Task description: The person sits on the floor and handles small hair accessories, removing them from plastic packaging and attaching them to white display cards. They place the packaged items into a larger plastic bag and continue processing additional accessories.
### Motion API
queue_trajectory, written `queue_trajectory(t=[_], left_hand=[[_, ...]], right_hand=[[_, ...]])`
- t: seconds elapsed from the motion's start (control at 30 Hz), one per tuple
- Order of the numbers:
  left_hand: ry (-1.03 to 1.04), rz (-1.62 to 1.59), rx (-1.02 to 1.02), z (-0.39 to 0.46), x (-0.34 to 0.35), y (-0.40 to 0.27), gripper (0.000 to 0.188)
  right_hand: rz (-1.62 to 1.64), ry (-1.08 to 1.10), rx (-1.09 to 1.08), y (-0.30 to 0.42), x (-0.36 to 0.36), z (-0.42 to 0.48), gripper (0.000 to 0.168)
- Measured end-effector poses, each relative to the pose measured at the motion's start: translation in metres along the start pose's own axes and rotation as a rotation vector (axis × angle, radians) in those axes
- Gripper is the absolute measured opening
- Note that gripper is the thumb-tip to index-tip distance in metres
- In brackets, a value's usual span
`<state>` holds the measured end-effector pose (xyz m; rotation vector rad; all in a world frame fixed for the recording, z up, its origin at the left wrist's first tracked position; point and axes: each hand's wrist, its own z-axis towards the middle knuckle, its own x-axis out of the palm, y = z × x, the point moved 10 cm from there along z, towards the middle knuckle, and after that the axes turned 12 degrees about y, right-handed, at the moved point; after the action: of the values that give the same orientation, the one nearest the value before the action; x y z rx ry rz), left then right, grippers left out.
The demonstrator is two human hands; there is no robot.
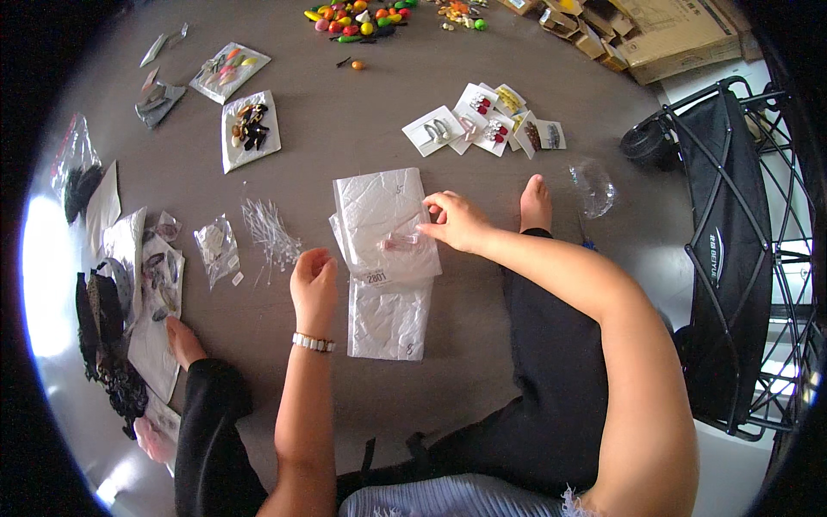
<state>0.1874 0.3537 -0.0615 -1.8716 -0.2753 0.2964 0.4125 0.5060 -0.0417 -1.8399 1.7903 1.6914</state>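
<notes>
White plastic mailer bags [387,200] lie overlapped on the floor between my hands, with handwritten marks on them. Near the lower part of the upper bag rests a small clear plastic packet with pink content [402,242]. My right hand [455,221] is at the right edge of that bag, thumb and forefinger apart beside the packet; whether they pinch anything is unclear. My left hand [314,284] is left of the bags, fingers curled, thumb against them. Just beyond it lies a bunch of thin clear plastic tag strings [270,234]. Carded hair clips [491,123] sit in a pile further up.
Colourful small toy fruits [358,19] are heaped at the top. Bags bearing small items [249,129] lie at upper left, more bags and black fabric pieces [103,323] at far left. Cardboard boxes [685,32] and a black folding cart [723,258] stand at right.
</notes>
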Motion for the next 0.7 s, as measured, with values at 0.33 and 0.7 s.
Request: queue_trajectory(t=[0.33, 0.7], left_hand=[[0.076, -0.113, -0.048, -0.005, 0.015, 0.007, 0.018], [0.077, -0.119, -0.076, -0.005, 0.015, -0.001, 0.018]], right_hand=[[-0.252, 0.084, -0.048, 0.024, 0.037, 0.010, 0.045], [-0.135, 0.042, -0.074, 0.024, 0.034, 0.013, 0.021]])
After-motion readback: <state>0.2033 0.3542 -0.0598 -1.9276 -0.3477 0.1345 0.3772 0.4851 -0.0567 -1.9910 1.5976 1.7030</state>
